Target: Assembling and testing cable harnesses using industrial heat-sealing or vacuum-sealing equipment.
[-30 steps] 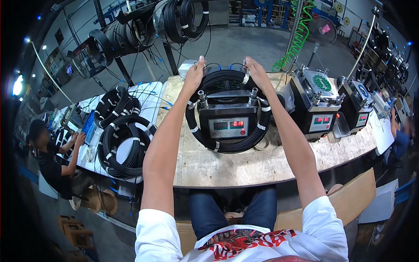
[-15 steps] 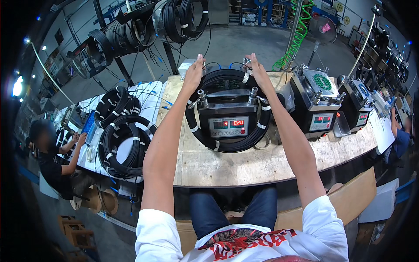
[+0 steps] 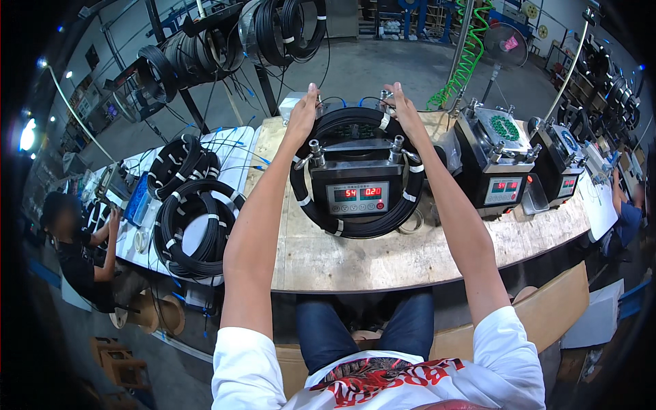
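Note:
In front of me stands a black machine (image 3: 352, 171) with a metal top and a lit red display. A coil of black cable (image 3: 339, 227), bound with white ties, hangs around it. My left hand (image 3: 301, 117) is at the far left metal clamp post (image 3: 320, 102), its fingers closed against it and partly hidden. My right hand (image 3: 404, 115) is closed likewise at the far right clamp post (image 3: 385, 97). Two near clamp posts, one on the left (image 3: 316, 152) and one on the right (image 3: 397, 146), stand untouched between my forearms. Green pads show dimly behind the coil's upper part.
Two similar machines, one nearer (image 3: 492, 160) and one farther (image 3: 564, 157), stand to the right. More cable coils (image 3: 191, 225) lie on a white table at left. A co-worker (image 3: 78, 239) sits beyond them. A green spiral hose (image 3: 468, 55) hangs behind the wooden bench (image 3: 328, 266).
My hands and the coil have stayed almost still. The left number on the near machine's display has changed. The co-worker at left has shifted their hands and head.

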A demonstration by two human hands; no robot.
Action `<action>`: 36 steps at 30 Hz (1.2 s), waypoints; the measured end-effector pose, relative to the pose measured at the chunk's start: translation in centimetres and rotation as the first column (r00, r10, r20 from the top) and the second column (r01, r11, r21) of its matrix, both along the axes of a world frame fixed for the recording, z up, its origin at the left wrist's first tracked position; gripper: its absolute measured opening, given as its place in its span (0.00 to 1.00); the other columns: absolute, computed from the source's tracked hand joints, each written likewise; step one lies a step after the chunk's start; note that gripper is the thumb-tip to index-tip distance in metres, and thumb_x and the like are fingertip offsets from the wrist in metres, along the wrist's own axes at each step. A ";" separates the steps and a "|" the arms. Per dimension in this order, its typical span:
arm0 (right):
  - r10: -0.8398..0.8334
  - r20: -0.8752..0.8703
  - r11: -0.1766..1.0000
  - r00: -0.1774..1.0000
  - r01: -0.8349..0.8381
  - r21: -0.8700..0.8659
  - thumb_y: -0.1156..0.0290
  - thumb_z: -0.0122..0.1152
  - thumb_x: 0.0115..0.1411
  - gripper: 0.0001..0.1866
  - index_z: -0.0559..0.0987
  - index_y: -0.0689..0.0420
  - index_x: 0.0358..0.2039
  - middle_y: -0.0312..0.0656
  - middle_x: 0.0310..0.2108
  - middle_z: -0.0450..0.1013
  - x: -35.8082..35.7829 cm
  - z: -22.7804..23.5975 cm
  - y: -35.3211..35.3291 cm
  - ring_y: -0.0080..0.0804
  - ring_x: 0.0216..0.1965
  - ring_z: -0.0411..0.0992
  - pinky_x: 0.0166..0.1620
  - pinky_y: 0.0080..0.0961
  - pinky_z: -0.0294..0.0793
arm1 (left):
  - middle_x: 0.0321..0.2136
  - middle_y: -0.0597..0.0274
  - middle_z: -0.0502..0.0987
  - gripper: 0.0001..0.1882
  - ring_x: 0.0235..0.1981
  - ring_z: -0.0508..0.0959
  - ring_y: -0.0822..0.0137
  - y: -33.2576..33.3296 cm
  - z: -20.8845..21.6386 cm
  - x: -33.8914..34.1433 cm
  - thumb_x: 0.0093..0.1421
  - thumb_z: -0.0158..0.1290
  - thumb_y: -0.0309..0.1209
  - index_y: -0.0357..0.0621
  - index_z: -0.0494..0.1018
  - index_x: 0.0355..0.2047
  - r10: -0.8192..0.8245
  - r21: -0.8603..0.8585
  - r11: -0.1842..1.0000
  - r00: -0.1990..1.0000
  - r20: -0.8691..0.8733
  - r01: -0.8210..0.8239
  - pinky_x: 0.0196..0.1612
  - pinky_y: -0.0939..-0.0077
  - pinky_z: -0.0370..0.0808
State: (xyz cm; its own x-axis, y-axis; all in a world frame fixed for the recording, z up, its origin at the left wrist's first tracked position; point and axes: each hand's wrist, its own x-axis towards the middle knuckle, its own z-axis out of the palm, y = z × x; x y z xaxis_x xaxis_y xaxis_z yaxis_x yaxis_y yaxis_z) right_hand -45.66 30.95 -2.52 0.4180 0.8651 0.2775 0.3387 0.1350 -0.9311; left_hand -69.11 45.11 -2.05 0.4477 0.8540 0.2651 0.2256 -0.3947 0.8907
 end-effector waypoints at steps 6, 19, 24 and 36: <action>-0.021 0.022 1.000 1.000 0.021 0.006 0.31 0.27 0.68 0.45 0.66 0.57 0.66 0.57 0.57 0.72 0.8 -0.8 0.7 0.47 0.61 0.66 0.61 0.45 0.63 | 0.47 0.50 0.76 0.49 0.50 0.73 0.61 0.3 -0.4 0.4 0.64 0.30 0.72 0.42 0.61 0.67 -0.003 -0.034 0.999 0.997 0.078 0.005 0.56 0.61 0.66; 0.001 -0.006 1.000 1.000 -0.001 0.025 0.32 0.29 0.68 0.44 0.64 0.57 0.67 0.56 0.58 0.70 0.3 -0.3 0.0 0.48 0.61 0.65 0.61 0.43 0.63 | 0.49 0.48 0.74 0.51 0.49 0.73 0.61 0.1 -0.1 0.3 0.63 0.29 0.73 0.41 0.58 0.68 -0.051 -0.104 0.993 0.994 0.094 0.061 0.54 0.58 0.68; 0.018 -0.035 1.000 0.999 -0.018 -0.007 0.32 0.28 0.69 0.43 0.64 0.56 0.67 0.55 0.58 0.71 -0.1 -0.1 0.3 0.46 0.61 0.65 0.61 0.42 0.63 | 0.52 0.50 0.70 0.50 0.51 0.74 0.61 0.5 -0.7 0.3 0.65 0.30 0.72 0.40 0.55 0.68 -0.025 -0.001 1.000 0.993 0.111 0.025 0.52 0.59 0.70; 0.000 0.050 0.999 0.999 -0.002 0.041 0.41 0.32 0.73 0.37 0.69 0.60 0.64 0.52 0.55 0.73 1.5 -1.8 1.2 0.38 0.56 0.68 0.59 0.33 0.66 | 0.45 0.49 0.76 0.45 0.48 0.73 0.59 -0.4 -0.4 0.7 0.68 0.31 0.67 0.35 0.63 0.62 0.016 -0.003 1.000 0.991 0.131 -0.016 0.57 0.67 0.64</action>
